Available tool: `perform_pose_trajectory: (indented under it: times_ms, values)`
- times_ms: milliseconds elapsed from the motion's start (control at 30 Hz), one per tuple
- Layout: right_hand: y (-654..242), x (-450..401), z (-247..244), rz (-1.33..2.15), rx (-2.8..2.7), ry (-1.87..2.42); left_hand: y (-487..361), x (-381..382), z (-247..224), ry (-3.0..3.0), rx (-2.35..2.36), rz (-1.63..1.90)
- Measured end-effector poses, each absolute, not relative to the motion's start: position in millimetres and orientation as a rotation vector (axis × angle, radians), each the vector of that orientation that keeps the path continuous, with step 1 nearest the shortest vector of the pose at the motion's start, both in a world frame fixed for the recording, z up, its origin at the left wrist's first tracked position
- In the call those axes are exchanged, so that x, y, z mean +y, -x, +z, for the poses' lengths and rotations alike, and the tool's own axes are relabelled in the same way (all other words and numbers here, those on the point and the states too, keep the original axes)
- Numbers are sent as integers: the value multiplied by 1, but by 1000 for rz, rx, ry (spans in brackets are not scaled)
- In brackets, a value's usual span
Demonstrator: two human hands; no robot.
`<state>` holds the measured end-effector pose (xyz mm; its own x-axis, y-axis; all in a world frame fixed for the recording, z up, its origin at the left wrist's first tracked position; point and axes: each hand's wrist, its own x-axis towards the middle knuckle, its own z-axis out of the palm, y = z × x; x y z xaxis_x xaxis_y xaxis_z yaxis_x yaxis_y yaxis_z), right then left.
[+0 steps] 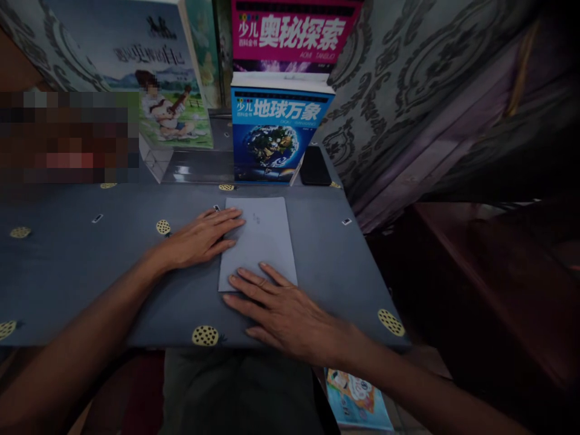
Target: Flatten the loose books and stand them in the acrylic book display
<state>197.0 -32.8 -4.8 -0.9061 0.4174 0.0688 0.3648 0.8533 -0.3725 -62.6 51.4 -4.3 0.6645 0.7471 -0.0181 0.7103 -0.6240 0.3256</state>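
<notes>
A pale, plain rectangular booklet or folded sheet lies flat on the table, with a small dark mark near its top; I cannot tell whether it has pages. My left hand rests with fingers stretched out, the fingertips touching its left edge. Across its lower right corner lies my right hand, fingers spread and flat, partly over the tablecloth. Neither hand grips anything.
Behind stand a blue book with a globe, a magenta book and a large illustrated book. A dark phone lies beside them. The grey tablecloth bears pineapples. A patterned curtain hangs at right.
</notes>
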Motion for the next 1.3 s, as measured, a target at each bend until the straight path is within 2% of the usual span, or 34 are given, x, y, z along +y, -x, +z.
perform_pose_trajectory:
  times_ms: [467, 733, 1000, 1133, 1300]
  values:
    - [-246, -7, -19, 446, -2787, 919, 59, 49, -1, -2722, 1184, 139]
    - [-248, 45, -18, 524, -2698, 1011, 75, 52, 9, -2952, 1142, -124]
    - [-226, 99, -24, 460, -2618, 1122, 53, 49, 33, -3232, 824, -336]
    - [-220, 106, -26, 449, -2554, 1143, 56, 55, 19, -3227, 772, -218]
    - [-222, 107, -22, 615, -2459, 1107, 65, 65, -8, -3044, 875, 349]
